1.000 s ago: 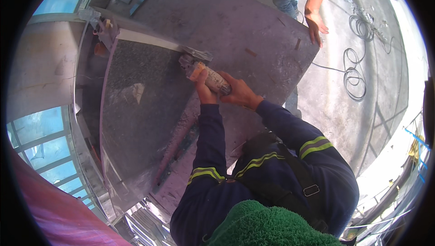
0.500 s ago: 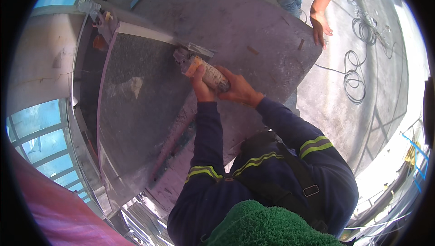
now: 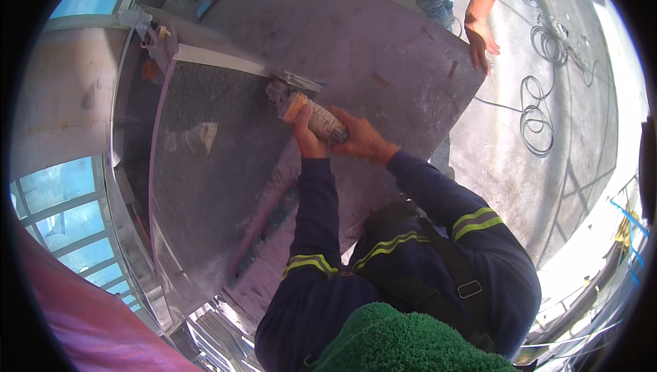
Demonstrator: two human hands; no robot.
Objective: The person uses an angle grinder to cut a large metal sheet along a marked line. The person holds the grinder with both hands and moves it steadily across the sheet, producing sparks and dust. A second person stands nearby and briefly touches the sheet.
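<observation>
Aslant, gripped power tool (image 3: pixel 319 120), left hand (image 3: pixel 311 142) forward; right hand (image 3: pixel 366 140) rearward

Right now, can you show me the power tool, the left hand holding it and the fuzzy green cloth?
Power tool (image 3: pixel 320 121): head view, on its pale body.
Left hand (image 3: pixel 310 142): head view, on the hand's middle.
Green cloth (image 3: pixel 397 341): head view, on its fuzzy surface.
</observation>
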